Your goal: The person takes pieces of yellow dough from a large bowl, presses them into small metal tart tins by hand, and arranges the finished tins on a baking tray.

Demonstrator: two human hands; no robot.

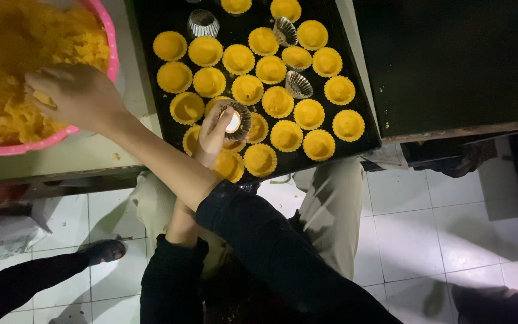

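The right hand reaches across, fingers pinching yellow dough in the pink plastic basin, while the left hand fingers grip a small fluted metal tart mould over the black baking tray of filled yellow tart shells.

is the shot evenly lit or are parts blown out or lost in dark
Head view: uneven. The dough in the pink bowl is overexposed and soft where the right hand reaches in; a bright glare spot sits in the foil cup held by the left hand; the black tray and upper right fall into shadow.
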